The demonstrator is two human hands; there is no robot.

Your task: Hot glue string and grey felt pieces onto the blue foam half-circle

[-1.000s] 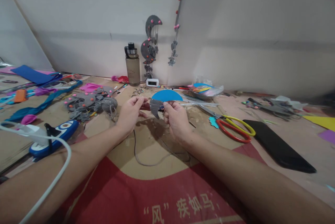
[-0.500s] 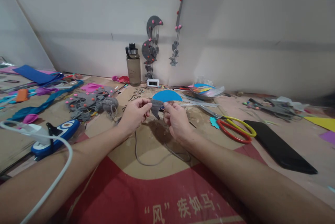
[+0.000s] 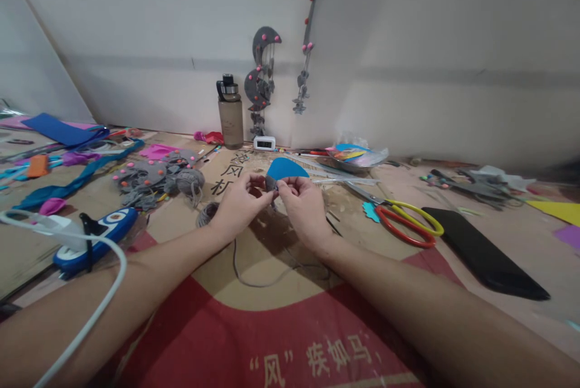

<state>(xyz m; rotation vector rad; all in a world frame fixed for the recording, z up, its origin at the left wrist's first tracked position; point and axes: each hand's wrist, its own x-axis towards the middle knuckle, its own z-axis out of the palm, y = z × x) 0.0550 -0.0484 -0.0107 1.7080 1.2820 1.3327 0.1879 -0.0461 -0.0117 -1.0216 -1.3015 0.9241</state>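
Observation:
A small piece of grey felt point(image 3: 270, 184) is pinched between my two hands, above the middle of the cardboard. My left hand point(image 3: 242, 203) grips its left side with thumb and fingers. From the right, my right hand point(image 3: 303, 210) has its fingers closed at the felt's edge, thumb tips almost meeting. Fingers hide most of the felt. Beneath the hands a thin grey cord point(image 3: 258, 285) curves over the cardboard. A grey yarn ball point(image 3: 207, 214) sits beside my left wrist. Behind the fingers lies a blue rounded sheet point(image 3: 287, 167).
Scissors point(image 3: 408, 223) and a black phone point(image 3: 484, 252) lie to the right. On the left are grey felt pieces with pink balls point(image 3: 154, 176) and a blue glue gun point(image 3: 97, 240) with a white cable point(image 3: 118, 282). A bottle point(image 3: 232, 122) and small clock point(image 3: 264, 143) stand behind.
My hands have drawn closer together and turned inward, covering more of the grey felt. The yarn ball by my left wrist and more of the printed characters now show.

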